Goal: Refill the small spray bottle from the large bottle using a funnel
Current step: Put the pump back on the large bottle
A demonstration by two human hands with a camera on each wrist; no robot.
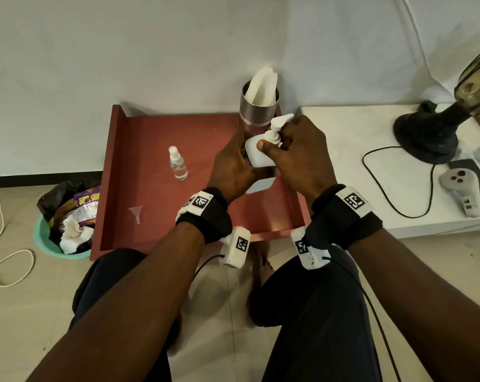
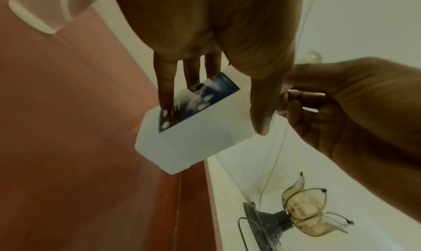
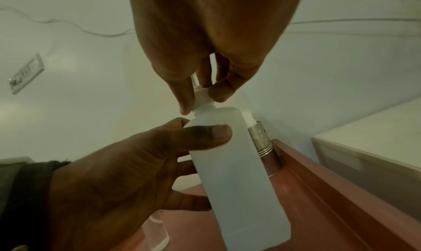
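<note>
both hands grip large bottle (image 1: pixel 256 153) (pump pinched).

You are in a plain room of a home, seated low over a tiled floor (image 1: pixel 18 312) with a small red worktop (image 1: pixel 150 139) pushed against a bare white wall (image 1: pixel 123 51). Beside it a green bin (image 1: pixel 44 244) holds snack wrappers and crumpled tissue, and a low white shelf (image 1: pixel 343 128) carries a table fan (image 1: pixel 437 128) and game controllers (image 1: pixel 460 186). A loose white cable (image 1: pixel 2 260) trails over the floor, and the right wrist view shows a wall switch plate (image 3: pixel 26 74)
</note>
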